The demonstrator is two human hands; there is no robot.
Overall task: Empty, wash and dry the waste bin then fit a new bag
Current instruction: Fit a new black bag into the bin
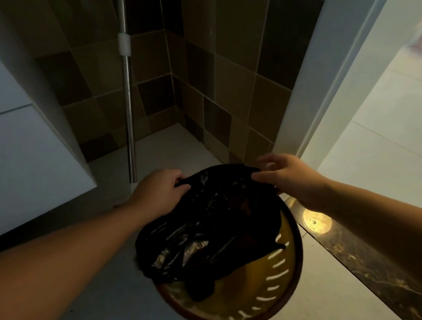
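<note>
Both hands (158,192) (286,176) pinch the black bag's (210,226) rim.

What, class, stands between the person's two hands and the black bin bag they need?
Nothing visible: the left hand and right hand already pinch the black bin bag by its top edge, above the yellow bin.

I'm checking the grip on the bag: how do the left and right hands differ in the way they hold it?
The left hand has its fingers curled in a fist round the far edge of the black bag; the right hand pinches that edge, with its fingers more spread. The left hand sits over the floor tiles beside the metal pole; the right hand is nearer the doorway. Both grip the same edge above the yellow bin.
</note>
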